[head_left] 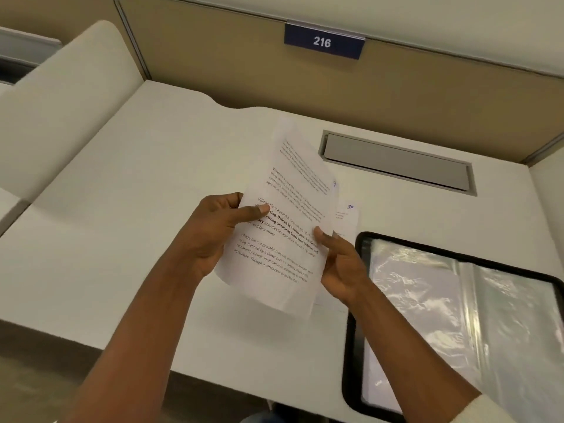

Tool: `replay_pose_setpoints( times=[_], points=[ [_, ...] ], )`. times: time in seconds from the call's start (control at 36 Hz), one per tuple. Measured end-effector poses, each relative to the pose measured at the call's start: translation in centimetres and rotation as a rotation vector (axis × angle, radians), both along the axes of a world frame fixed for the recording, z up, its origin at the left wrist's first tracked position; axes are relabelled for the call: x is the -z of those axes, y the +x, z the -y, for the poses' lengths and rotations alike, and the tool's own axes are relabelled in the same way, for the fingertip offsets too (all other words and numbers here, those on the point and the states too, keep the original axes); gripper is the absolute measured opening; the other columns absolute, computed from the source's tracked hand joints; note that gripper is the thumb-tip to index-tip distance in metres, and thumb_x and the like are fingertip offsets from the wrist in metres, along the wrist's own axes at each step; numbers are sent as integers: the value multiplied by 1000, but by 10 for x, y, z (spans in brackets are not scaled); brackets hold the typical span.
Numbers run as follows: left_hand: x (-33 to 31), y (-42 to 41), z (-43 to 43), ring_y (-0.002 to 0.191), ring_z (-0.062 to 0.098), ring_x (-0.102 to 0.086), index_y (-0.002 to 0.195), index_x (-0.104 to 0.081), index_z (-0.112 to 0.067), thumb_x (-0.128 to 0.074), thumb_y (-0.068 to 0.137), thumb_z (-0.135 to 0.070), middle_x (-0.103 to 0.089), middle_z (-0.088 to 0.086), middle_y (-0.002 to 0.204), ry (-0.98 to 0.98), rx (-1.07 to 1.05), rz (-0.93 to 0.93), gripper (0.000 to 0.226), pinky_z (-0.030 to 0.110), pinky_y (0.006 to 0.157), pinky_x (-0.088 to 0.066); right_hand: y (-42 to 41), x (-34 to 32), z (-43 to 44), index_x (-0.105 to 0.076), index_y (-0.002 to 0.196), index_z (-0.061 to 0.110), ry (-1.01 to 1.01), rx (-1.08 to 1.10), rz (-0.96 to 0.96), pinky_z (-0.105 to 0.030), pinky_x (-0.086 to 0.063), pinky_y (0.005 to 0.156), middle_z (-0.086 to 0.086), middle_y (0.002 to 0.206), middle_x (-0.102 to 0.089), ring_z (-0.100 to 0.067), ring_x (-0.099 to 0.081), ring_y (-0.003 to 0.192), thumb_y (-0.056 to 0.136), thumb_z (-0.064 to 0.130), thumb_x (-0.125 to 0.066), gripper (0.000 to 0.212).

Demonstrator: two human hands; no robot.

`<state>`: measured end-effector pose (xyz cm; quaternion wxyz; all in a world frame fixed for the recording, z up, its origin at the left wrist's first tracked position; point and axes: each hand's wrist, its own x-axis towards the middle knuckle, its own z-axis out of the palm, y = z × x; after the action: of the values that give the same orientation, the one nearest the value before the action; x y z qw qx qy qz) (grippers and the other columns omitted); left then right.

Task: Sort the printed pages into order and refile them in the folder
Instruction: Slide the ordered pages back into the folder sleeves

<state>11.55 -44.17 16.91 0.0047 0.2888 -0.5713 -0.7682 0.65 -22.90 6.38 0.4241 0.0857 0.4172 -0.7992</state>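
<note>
I hold a small stack of printed pages (287, 227) above the white desk (137, 209), tilted with its top leaning right. My left hand (219, 230) grips the stack's left edge, thumb across the text. My right hand (341, 264) pinches the right edge, thumb on the front sheet. A blue handwritten number marks the front page's upper right corner. Behind it another page (348, 215) marked "10" shows at the right; whether it lies on the desk or is held I cannot tell. The open black-edged folder (457, 315) with clear plastic sleeves lies on the desk at the lower right.
A grey cable-tray flap (396, 161) is set into the desk at the back right. Tan partition walls enclose the desk, with a blue "216" sign (323, 41) on the back one. A cream side panel (61, 102) stands on the left.
</note>
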Motion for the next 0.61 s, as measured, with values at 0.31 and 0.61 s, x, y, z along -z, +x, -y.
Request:
replay_pose_setpoints(
  times=[0.31, 0.61],
  points=[
    [65, -26, -85, 86, 20, -80, 101, -78, -7, -85, 89, -17, -82, 3, 96, -218, 170, 192, 17, 32, 75, -63, -1, -16, -137, -71, 126, 9, 540, 117, -412, -41, -64, 84, -8, 119, -77, -32, -76, 105, 84, 1, -81, 43],
    [93, -41, -188, 76, 7, -76, 87, -77, -24, -88, 86, -29, -79, -13, 83, -558, 143, 122, 12, 43, 79, -65, 23, -9, -232, -73, 123, 10, 613, 275, -317, -40, -62, 86, -6, 114, -79, -27, -77, 104, 88, 4, -79, 36]
  ],
)
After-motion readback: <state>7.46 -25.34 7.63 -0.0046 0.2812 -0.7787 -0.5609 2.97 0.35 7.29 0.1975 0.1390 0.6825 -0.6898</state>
